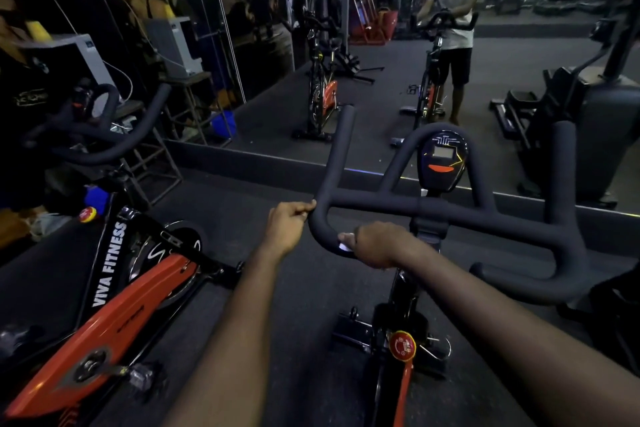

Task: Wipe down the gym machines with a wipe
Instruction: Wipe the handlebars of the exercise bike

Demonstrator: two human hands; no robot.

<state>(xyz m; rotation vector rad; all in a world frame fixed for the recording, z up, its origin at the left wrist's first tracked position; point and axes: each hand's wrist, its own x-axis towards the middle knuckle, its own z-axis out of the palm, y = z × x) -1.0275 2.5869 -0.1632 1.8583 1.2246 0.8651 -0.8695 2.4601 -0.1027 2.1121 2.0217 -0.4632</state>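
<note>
Fingers [300, 207] on handlebar [381, 204]; mirror [381, 80], dark floor [311, 305].

Handlebar [381, 206] spans front, side to side. Console [443, 159] sits mid-bar inside centre loop [403, 152] — blocks straight pass there. Left horn [337, 149], right horn [564, 166] stick up; open gaps betw horns and loop. Left bend taken: right hand [374, 244] wrapped round it, left hand [287, 227] touching outer edge. Bare floor [263, 198] left of bar, then 2nd bike [114, 288] near. Mirror [381, 87] ahead — no reach beyond. Big machine [602, 135] at right.
</note>
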